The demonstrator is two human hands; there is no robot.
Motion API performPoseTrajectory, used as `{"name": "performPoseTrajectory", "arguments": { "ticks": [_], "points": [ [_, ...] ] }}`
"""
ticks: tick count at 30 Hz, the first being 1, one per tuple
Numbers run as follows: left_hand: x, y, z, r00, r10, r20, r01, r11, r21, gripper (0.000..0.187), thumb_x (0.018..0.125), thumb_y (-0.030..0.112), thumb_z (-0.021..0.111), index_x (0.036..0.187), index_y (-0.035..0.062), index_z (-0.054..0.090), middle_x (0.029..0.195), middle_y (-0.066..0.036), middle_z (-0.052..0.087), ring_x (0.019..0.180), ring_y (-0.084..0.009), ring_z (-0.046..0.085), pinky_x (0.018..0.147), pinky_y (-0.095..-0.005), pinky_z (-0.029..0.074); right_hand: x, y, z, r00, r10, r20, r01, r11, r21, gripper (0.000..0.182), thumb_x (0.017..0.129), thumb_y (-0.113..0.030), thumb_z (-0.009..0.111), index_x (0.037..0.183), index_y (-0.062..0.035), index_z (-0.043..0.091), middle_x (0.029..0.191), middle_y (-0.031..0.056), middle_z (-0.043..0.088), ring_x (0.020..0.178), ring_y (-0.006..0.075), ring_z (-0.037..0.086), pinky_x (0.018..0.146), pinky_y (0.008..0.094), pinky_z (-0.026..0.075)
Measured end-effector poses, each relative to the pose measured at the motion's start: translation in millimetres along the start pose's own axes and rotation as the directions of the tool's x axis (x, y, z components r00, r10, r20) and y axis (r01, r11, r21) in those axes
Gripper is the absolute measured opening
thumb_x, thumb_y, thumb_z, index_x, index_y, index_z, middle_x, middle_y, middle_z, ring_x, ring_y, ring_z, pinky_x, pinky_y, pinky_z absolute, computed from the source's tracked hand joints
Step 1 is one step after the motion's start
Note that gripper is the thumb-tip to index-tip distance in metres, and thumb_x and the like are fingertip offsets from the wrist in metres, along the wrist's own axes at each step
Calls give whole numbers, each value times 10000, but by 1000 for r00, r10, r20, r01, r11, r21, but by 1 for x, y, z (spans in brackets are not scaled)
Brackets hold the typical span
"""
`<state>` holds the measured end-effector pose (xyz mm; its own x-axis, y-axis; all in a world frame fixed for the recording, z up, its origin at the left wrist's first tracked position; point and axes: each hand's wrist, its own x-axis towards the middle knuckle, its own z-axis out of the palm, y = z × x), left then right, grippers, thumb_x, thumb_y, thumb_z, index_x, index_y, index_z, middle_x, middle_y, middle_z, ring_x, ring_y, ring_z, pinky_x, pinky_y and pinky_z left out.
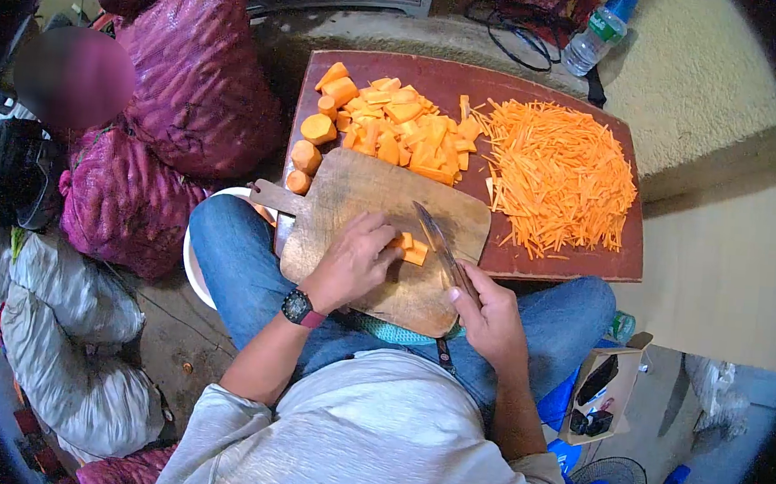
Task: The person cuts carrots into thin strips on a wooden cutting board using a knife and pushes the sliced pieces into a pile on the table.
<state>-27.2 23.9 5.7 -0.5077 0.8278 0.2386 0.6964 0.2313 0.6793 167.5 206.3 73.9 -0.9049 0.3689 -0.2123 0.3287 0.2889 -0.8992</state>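
Observation:
A wooden cutting board with a short handle lies over my lap and the edge of a dark red table. My left hand, below a watch, presses carrot slices against the board with bent fingers. In my right hand is a knife, gripped by its handle, its blade slanting up and left just right of the slices. Behind the board lie a pile of flat carrot pieces and several thick carrot chunks. A heap of carrot strips covers the table's right side.
Pink mesh sacks stand at the left, above white sacks on the floor. A plastic bottle stands on the ledge behind the table. Near my right knee are an open cardboard box and a fan.

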Motion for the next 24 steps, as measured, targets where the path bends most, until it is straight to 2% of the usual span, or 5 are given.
{"name": "performPoseTrajectory", "arguments": {
  "ticks": [5,8,14,16,24],
  "points": [
    [-10,-11,-13,959,95,-268,-51,985,168,162,872,26,707,1033,5,703,977,-152,624,974,-389,620,884,-496,506,1,-7,-5,996,81,30,-81,997,-21,407,1071,-139,663,1436,33,611,1063,243,761,971,277,767,891,382,579],
    [-13,-12,-21,963,96,-250,21,903,429,186,861,15,729,1045,37,711,1002,-143,647,971,-374,626,876,-486,495,1,-2,-4,999,40,15,-39,999,-16,404,1081,-149,646,1444,24,604,1047,237,756,961,261,758,887,381,578],
    [-15,12,-11,982,118,-150,-56,929,367,300,840,62,769,1137,61,733,1068,-112,648,1046,-340,604,912,-498,450,1,3,-3,998,69,9,-69,997,19,396,1084,-148,642,1441,20,612,1069,228,766,992,231,739,901,381,576],
    [-13,18,-3,983,130,-134,-81,944,321,357,839,85,782,1193,70,736,1113,-107,651,1068,-333,601,928,-501,436,3,10,-1,1000,6,-19,-5,1000,24,422,1095,-127,631,1499,-7,615,808,-25,606,652,53,536,599,251,468],
    [17,27,25,974,227,18,-219,912,347,439,881,186,803,1292,54,719,1337,-115,659,1232,-311,602,1039,-505,399,-4,8,-6,996,65,-58,-56,988,144,405,1097,-128,625,1471,27,623,823,-25,626,638,48,546,580,242,465]
  ]
}}
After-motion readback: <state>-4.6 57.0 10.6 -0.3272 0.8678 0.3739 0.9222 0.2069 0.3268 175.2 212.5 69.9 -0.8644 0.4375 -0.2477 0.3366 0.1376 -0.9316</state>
